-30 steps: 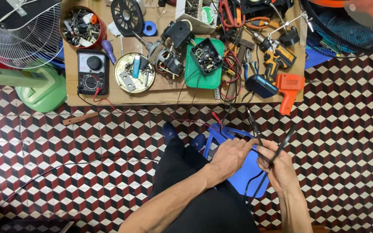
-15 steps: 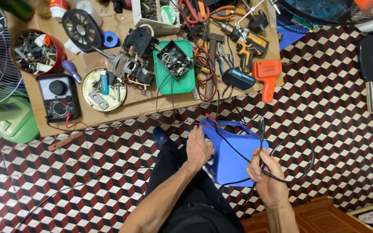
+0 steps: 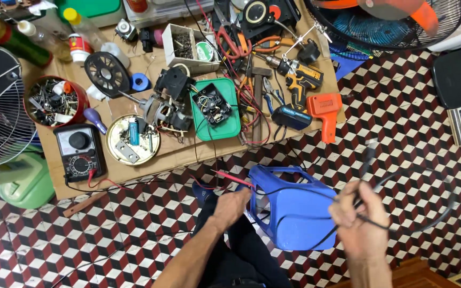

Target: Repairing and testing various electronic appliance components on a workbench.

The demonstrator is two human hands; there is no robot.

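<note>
Steadying the blue plastic housing (image 3: 294, 213) with the left hand (image 3: 230, 205) closed on its nine o'clock edge, the right hand (image 3: 359, 220) is pinching the black cable (image 3: 422, 226) (slack looping toward three o'clock); feeding it in looks next, needing careful aim.

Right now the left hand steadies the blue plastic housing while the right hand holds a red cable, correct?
Not quite. In the head view the right hand holds a black cable, not a red one. The left hand does steady the blue plastic housing.

A blue plastic housing (image 3: 294, 213), hollow with open cutouts, rests tilted on the person's lap. A thin black cable (image 3: 401, 224) runs across the housing and loops out to its right, blurred at the far end.
</note>
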